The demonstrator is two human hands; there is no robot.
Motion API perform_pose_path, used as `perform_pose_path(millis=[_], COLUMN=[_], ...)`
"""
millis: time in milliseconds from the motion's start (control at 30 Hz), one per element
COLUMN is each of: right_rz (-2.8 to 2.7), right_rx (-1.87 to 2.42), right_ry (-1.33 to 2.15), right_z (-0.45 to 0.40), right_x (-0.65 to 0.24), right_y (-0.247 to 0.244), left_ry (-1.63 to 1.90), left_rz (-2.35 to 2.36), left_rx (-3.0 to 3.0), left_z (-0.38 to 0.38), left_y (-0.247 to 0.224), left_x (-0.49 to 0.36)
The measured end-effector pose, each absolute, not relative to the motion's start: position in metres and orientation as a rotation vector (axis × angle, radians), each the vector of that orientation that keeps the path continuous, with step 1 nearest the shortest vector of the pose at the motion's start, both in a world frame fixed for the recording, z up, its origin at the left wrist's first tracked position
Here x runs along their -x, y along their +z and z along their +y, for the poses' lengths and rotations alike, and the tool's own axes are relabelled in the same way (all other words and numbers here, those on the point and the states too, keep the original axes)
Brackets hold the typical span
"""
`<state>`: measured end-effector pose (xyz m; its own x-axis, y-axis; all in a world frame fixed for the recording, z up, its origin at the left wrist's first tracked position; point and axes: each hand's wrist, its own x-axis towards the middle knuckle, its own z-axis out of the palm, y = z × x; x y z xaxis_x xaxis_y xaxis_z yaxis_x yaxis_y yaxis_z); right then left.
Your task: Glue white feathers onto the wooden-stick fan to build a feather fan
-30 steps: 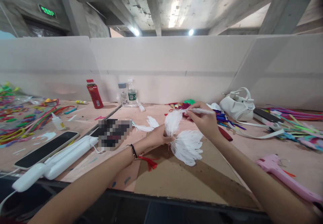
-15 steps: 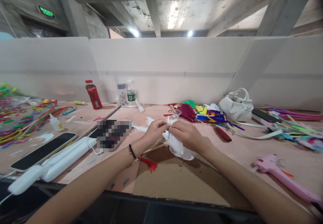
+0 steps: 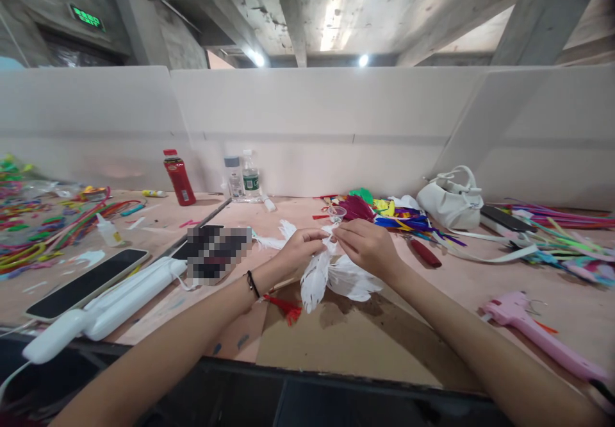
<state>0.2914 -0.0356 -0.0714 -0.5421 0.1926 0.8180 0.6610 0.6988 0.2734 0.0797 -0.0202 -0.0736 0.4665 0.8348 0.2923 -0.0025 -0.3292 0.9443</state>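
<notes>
White feather-like pieces [image 3: 354, 278] fan out beneath my hands, gathered at a narrow top. My left hand [image 3: 302, 247] pinches that top from the left, thumb and fingers closed. From the right, my right hand [image 3: 365, 246] closes its fingertips on the same spot, hiding part of it. Just behind my left hand lies another white feathery piece [image 3: 271, 241]. A thin stick passes under my left wrist, near a red tassel [image 3: 289, 310]. Brown cardboard [image 3: 346, 350] lies below the hands, and a small clear cup [image 3: 337, 211] stands just beyond them.
At the left are phones [image 3: 89, 286], a white device [image 3: 137, 299] with a cable and a glue bottle [image 3: 110, 231]. Bottles [image 3: 179, 180] stand at the back. Coloured feathers [image 3: 408, 223], a white handbag [image 3: 449, 201], a red-handled tool [image 3: 425, 254] and a pink glue gun [image 3: 538, 334] lie right.
The white feather-like pieces have spread into separate lobes to the left and right below my hands. Both hands stay at the top, the right one slightly raised and further right.
</notes>
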Motion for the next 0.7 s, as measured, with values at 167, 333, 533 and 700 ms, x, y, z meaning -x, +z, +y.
perform_pose_path(millis=[167, 333, 533, 700], right_rz=[-2.183, -2.258, -2.325, -2.324], right_rx=[0.561, 0.547, 0.607, 0.683], right_ry=[-0.811, -0.82, -0.712, -0.517], right_z=[-0.038, -0.038, -0.036, -0.036], right_x=[-0.29, -0.289, -0.287, -0.284], right_y=[-0.067, -0.068, -0.072, -0.072], left_ry=[0.978, 0.964, 0.906, 0.858], left_rz=[0.743, 0.717, 0.725, 0.706], left_rx=[-1.698, -1.811, -1.921, -1.98], left_z=[-0.016, -0.014, -0.004, -0.001], left_y=[-0.077, -0.079, -0.085, -0.087], left_x=[-0.077, -0.08, -0.079, -0.077])
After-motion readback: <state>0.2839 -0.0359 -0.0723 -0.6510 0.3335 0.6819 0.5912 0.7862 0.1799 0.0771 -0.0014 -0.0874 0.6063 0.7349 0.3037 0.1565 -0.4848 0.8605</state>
